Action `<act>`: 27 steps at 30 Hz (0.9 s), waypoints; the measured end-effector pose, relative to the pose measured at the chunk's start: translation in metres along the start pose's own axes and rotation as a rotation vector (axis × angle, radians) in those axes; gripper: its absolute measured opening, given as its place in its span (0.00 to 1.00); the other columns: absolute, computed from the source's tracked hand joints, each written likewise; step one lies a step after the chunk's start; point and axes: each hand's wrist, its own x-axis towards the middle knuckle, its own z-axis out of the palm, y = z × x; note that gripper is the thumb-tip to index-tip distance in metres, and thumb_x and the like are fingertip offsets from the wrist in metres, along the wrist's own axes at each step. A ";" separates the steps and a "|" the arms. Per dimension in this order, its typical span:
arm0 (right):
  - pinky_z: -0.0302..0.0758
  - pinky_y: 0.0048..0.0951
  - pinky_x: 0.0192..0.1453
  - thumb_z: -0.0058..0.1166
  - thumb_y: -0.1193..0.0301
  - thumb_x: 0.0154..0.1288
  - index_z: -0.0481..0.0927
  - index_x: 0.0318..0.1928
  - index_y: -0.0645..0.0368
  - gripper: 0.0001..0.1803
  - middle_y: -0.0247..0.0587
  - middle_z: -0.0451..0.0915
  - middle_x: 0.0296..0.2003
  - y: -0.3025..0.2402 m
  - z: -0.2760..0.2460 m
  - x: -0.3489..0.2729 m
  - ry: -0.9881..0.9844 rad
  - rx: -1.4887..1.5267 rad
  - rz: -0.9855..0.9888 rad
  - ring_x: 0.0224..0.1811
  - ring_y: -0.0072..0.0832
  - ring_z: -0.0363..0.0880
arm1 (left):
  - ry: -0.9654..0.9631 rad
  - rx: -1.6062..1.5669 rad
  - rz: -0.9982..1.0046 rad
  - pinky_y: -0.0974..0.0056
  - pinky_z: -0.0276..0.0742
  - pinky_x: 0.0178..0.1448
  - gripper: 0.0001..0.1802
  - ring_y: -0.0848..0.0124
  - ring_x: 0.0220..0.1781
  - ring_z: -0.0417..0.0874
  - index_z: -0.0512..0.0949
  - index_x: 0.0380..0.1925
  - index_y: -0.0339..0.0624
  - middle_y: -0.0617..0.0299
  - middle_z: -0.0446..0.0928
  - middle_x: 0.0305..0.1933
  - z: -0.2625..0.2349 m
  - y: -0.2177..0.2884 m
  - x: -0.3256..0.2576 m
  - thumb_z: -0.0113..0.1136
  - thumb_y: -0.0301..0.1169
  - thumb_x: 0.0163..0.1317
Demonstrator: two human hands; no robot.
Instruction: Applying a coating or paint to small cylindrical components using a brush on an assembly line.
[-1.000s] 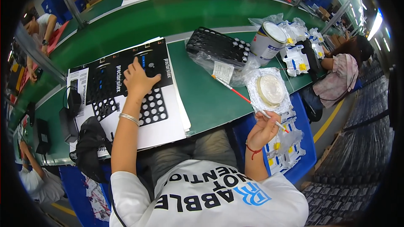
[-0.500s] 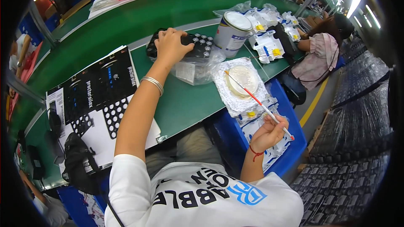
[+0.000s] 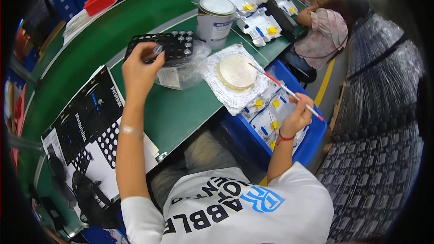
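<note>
My left hand (image 3: 143, 63) is over the near left part of a black tray (image 3: 174, 54), pinching a small round shiny part (image 3: 158, 49) between thumb and fingertips. Several similar silvery round pieces sit in the tray's right side. Under and beside the tray lies a crumpled clear plastic bag (image 3: 192, 68). My right hand (image 3: 297, 115) grips a thin paintbrush (image 3: 276, 82) with a white and red handle. Its tip points toward a round dish of whitish paste (image 3: 237, 71), near the right rim. The dish rests on a white textured cloth (image 3: 212, 70).
A white and blue paint can (image 3: 214, 26) stands behind the dish. White moulded housings (image 3: 261, 26) lie at the far right, near a co-worker (image 3: 329, 34). More housings fill a blue bin (image 3: 316, 138) on my right. Printed black panels (image 3: 90, 113) lie at left.
My left hand has lifted slightly at the tray and now shows a small round part in its fingertips. The head view has shifted, and the brush tip has moved off the dish's middle toward its right.
</note>
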 end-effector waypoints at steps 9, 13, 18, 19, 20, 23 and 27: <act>0.68 0.19 0.29 0.42 0.68 0.65 0.73 0.28 0.62 0.12 0.37 0.74 0.22 -0.003 0.011 0.009 -0.129 -0.224 -0.089 0.25 0.22 0.75 | 0.021 -0.012 -0.335 0.70 0.70 0.46 0.14 0.73 0.37 0.76 0.75 0.32 0.32 0.60 0.76 0.32 -0.079 0.048 -0.171 0.62 0.19 0.41; 0.66 0.18 0.28 0.39 0.70 0.65 0.71 0.28 0.62 0.12 0.34 0.71 0.23 -0.002 0.010 0.016 0.014 -0.069 -0.010 0.24 0.18 0.69 | 0.242 -0.270 -0.512 0.70 0.70 0.49 0.16 0.73 0.40 0.75 0.74 0.36 0.29 0.59 0.75 0.36 -0.094 0.030 -0.209 0.60 0.15 0.44; 0.63 0.18 0.30 0.37 0.64 0.67 0.69 0.28 0.58 0.14 0.34 0.67 0.23 -0.006 0.018 0.009 0.172 0.419 0.168 0.24 0.19 0.64 | 0.285 -0.368 -0.534 0.74 0.72 0.43 0.17 0.75 0.36 0.76 0.74 0.40 0.27 0.58 0.76 0.36 -0.118 0.023 -0.209 0.58 0.14 0.45; 0.67 0.17 0.32 0.41 0.63 0.67 0.71 0.32 0.58 0.13 0.31 0.70 0.26 -0.005 0.016 -0.001 0.006 0.730 0.210 0.26 0.18 0.68 | 0.288 -0.421 -0.585 0.74 0.73 0.42 0.17 0.75 0.35 0.77 0.75 0.40 0.27 0.58 0.76 0.35 -0.122 0.017 -0.209 0.58 0.14 0.46; 0.68 0.18 0.35 0.42 0.63 0.66 0.71 0.33 0.58 0.12 0.31 0.72 0.27 -0.017 0.027 -0.015 -0.134 0.926 0.332 0.29 0.18 0.69 | 0.305 -0.475 -0.591 0.74 0.73 0.41 0.17 0.74 0.35 0.77 0.75 0.40 0.27 0.57 0.76 0.34 -0.125 0.008 -0.213 0.58 0.14 0.46; 0.64 0.20 0.33 0.39 0.61 0.67 0.69 0.30 0.57 0.14 0.33 0.69 0.24 -0.063 0.072 -0.075 -0.112 1.054 0.779 0.24 0.19 0.64 | 0.272 -0.529 -0.638 0.74 0.74 0.40 0.15 0.73 0.33 0.79 0.75 0.36 0.26 0.55 0.77 0.32 -0.132 0.003 -0.216 0.61 0.16 0.45; 0.65 0.25 0.33 0.35 0.63 0.68 0.66 0.32 0.60 0.14 0.40 0.68 0.22 -0.083 0.090 -0.118 -0.541 1.146 0.677 0.26 0.26 0.64 | 0.168 -0.598 -0.643 0.74 0.75 0.40 0.13 0.72 0.34 0.80 0.75 0.33 0.25 0.55 0.78 0.30 -0.141 0.008 -0.208 0.63 0.17 0.45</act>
